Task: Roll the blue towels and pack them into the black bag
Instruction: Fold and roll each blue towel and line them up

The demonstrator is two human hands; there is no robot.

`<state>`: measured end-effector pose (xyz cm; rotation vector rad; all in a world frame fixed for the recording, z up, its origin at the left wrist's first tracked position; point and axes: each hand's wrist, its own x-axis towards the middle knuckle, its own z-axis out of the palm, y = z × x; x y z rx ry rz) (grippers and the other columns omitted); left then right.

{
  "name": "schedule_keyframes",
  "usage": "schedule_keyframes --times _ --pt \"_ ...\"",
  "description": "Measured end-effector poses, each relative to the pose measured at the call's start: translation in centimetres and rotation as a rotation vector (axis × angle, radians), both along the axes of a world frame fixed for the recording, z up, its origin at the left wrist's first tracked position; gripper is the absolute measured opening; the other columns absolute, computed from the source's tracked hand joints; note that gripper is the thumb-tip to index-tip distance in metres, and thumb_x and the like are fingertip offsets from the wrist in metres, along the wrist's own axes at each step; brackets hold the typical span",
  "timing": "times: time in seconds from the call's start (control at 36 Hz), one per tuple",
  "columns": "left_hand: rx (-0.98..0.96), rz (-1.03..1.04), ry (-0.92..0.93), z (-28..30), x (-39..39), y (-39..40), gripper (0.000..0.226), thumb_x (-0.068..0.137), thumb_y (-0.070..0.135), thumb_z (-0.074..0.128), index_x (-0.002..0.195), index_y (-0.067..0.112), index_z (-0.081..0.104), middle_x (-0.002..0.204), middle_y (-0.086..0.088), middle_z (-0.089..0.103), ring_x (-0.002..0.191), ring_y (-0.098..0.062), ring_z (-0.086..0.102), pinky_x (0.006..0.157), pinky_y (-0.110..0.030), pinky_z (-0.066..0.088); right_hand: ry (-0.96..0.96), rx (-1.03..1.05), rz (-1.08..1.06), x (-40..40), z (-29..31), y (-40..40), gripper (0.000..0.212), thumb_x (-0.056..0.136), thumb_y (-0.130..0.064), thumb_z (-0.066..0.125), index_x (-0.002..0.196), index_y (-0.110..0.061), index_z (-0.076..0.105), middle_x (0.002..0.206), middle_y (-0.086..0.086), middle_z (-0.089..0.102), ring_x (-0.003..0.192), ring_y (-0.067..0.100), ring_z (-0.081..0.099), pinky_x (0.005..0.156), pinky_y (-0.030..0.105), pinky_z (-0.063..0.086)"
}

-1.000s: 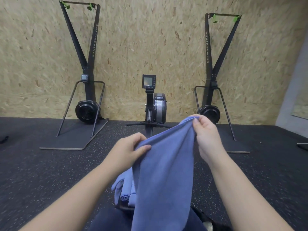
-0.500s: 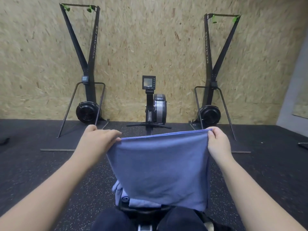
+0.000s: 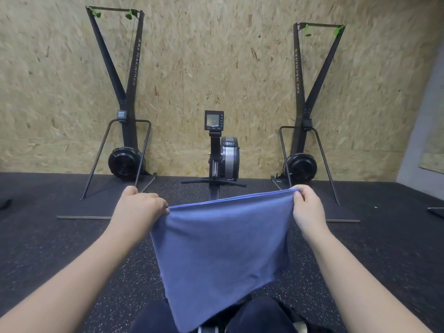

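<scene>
I hold a blue towel [image 3: 221, 251] stretched out in front of me, my left hand [image 3: 139, 207] and right hand [image 3: 307, 207] each pinching a top corner; it hangs over my knees.

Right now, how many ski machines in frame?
2: left ski machine and right ski machine, both against the wall, flanking the rower. None look hidden.

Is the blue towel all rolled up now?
No, the blue towel hangs flat and spread open, its top corners pinched by the left hand and the right hand.
</scene>
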<state>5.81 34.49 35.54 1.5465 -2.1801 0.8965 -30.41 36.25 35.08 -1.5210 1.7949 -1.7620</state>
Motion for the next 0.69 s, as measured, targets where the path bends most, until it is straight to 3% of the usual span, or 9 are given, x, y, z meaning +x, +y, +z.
schedule_keyframes --times 0.08,0.14,0.22,0.31,0.39,0.53,0.64,0.69 --pt "0.029 0.069 0.051 -0.5 -0.5 -0.1 0.025 0.069 0.024 0.083 0.054 0.022 0.064 0.053 0.003 0.057 0.047 -0.02 0.057 0.063 -0.032 0.008 -0.011 -0.027 -0.013 0.5 0.0 0.0 0.023 0.1 -0.01 0.032 0.098 -0.016 0.054 0.097 0.006 0.059 0.085 0.021 0.051 0.066 0.032 0.036" --pt "0.034 0.041 0.153 -0.5 -0.8 0.1 0.015 0.079 0.028 0.074 0.067 0.023 0.069 0.067 0.003 0.064 0.066 -0.021 0.064 0.069 -0.031 0.022 0.008 -0.048 -0.043 0.9 -0.1 0.0 0.022 0.101 -0.011 0.029 0.099 -0.019 0.05 0.092 0.005 0.056 0.083 0.023 0.049 0.067 0.033 0.033" --pt "0.097 -0.028 0.352 -0.8 -0.9 0.0 0.013 0.091 0.034 0.06 0.087 0.023 0.065 0.089 0.005 0.055 0.094 -0.02 0.052 0.079 -0.036 0.039 0.058 -0.019 -0.104 1.0 -0.3 0.0 0.021 0.103 -0.018 0.025 0.104 -0.024 0.045 0.09 0.006 0.052 0.082 0.027 0.049 0.068 0.035 0.034" --pt "0.137 -0.152 0.618 -0.9 -0.8 -0.1 0.016 0.092 0.028 0.06 0.081 0.017 0.063 0.089 0.003 0.043 0.093 -0.019 0.036 0.081 -0.033 0.034 0.126 0.048 -0.161 0.9 -0.4 -0.1 0.024 0.103 -0.022 0.021 0.113 -0.024 0.042 0.099 0.009 0.056 0.087 0.032 0.051 0.069 0.038 0.037" --pt "0.186 -0.221 0.815 -0.8 -1.3 0.2 0.042 0.092 0.037 0.055 0.062 0.008 0.051 0.073 -0.001 0.045 0.072 -0.022 0.042 0.066 -0.036 0.034 0.106 0.091 -0.202 0.9 -0.4 -0.2 0.025 0.104 -0.026 0.019 0.116 -0.017 0.039 0.103 0.013 0.058 0.086 0.032 0.049 0.072 0.04 0.036" --pt "0.287 -0.171 1.221 -0.6 -1.9 0.7 0.039 0.095 0.042 0.053 0.079 0.006 0.053 0.073 -0.003 0.054 0.063 -0.016 0.046 0.056 -0.032 0.033 0.063 0.111 -0.211 0.9 -0.8 -0.3 0.027 0.104 -0.034 0.021 0.098 -0.013 0.037 0.104 0.016 0.06 0.099 0.037 0.049 0.087 0.041 0.03" --pt "0.277 -0.2 1.403 -0.9 -2.4 0.4 0.039 0.094 0.043 0.056 0.073 0.013 0.043 0.066 -0.001 0.04 0.058 -0.015 0.034 0.053 -0.031 0.025 -0.067 0.117 -0.14 1.3 -1.0 0.0 0.035 0.102 -0.042 0.031 0.096 -0.009 0.041 0.091 0.004 0.052 0.089 0.029 0.049 0.073 0.036 0.032" --pt "0.303 -0.212 1.508 -1.1 -2.8 0.2 0.039 0.091 0.045 0.059 0.074 0.016 0.041 0.066 -0.001 0.034 0.059 -0.016 0.029 0.054 -0.032 0.021 -0.107 0.123 -0.119 1.8 -0.8 0.0 0.037 0.1 -0.044 0.037 0.084 -0.011 0.043 0.082 0.001 0.05 0.08 0.025 0.047 0.069 0.034 0.031"
